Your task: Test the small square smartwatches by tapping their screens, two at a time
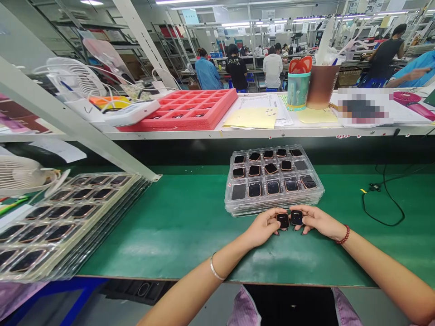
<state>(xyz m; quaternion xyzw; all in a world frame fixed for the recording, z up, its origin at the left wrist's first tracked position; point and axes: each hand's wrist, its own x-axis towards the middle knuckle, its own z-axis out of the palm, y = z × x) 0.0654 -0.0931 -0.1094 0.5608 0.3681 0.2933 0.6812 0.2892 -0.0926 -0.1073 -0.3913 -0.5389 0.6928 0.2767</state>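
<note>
My left hand (265,226) grips a square smartwatch body (282,221), its dark screen showing small white text. A second smartwatch body (297,217), also with lit text, is pinched in my right hand (317,221). The two are held side by side, close together, just above the green mat (190,226). Right behind my hands stands a stack of clear plastic trays (234,206). Its top tray holds several watch bodies with dark screens and copper-coloured rims, some sitting askew. Two of its compartments, at the front left and right side, hold no watch.
At the left, another stack of clear trays (112,217) carries more watch bodies. A black cable (384,219) lies on the mat at the right. The shelf (254,133) above bears a red foam tray (217,113), cups and papers. Several people sit in the background.
</note>
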